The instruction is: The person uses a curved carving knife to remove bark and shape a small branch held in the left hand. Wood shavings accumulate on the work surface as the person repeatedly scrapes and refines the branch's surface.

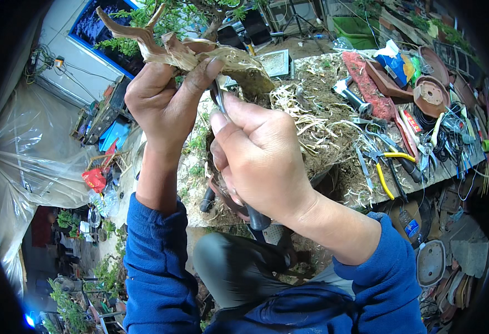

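My left hand (161,103) is closed round a pale, stripped piece of wood (180,53) with forked, twisted ends, its thumb pressed along the lower side. In my right hand (269,158) is a carving tool (218,96), its curved metal end up against the wood beside my left thumb. The dark butt of the handle (259,220) sticks out below my right fist. Toward the right the wood widens into a thicker, browner trunk. My fingers hide the tool's tip and part of the wood. Curled pale shavings (308,114) lie just beyond my right hand.
A worktop (345,195) strewn with soil and shavings carries yellow-handled pliers (386,172), a flashlight-like tool (353,97), a red pad (367,83) and brown pots (431,96) at right. Green foliage (183,22) rises behind the wood. My knee (222,267) is below the worktop's near edge.
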Tool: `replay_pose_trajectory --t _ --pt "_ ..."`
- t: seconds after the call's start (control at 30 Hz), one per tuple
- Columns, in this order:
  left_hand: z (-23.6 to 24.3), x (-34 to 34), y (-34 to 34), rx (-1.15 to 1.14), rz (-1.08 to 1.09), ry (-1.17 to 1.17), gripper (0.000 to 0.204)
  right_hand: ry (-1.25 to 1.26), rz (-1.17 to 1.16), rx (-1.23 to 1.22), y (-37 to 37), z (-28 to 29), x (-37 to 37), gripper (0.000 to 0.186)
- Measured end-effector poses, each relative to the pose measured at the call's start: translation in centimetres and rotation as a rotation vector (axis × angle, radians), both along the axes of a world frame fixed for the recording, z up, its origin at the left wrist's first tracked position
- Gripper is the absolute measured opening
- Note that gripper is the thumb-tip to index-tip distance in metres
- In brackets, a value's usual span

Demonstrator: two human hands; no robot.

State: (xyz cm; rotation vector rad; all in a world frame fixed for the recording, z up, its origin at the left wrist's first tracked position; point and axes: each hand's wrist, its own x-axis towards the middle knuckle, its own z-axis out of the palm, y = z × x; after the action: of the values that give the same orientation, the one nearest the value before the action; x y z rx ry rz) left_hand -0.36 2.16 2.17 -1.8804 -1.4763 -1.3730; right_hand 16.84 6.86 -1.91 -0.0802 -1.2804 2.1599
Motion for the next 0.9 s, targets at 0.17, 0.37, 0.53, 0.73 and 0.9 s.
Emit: replay_pose_trajectory --t 0.17,0.37,0.53,0.73,0.9 --pt "0.4 0.4 -0.5 -0.064 0.037 -0.025 0.021 0.023 0.047 -0.010 0.3 -0.3 0.4 0.024" --pt "0.9 1.1 0.0 -0.027 -0.025 -0.031 0.023 0.036 0.033 -0.044 0.1 -0.5 0.8 0.023" --pt "0.7 1.1 -0.2 -0.061 -0.046 -0.200 0.026 0.054 0.042 -0.029 -0.3 -0.5 1.3 0.021" --pt "0.8 -0.1 -1.6 -0.159 -0.129 -0.267 0.046 0.062 -0.003 0.015 -1.7 -1.4 1.6 0.032" --pt "-0.7 -2.4 -1.1 -0.120 -0.520 -0.320 0.062 0.115 0.030 0.122 -2.3 -1.3 3.0 0.040"
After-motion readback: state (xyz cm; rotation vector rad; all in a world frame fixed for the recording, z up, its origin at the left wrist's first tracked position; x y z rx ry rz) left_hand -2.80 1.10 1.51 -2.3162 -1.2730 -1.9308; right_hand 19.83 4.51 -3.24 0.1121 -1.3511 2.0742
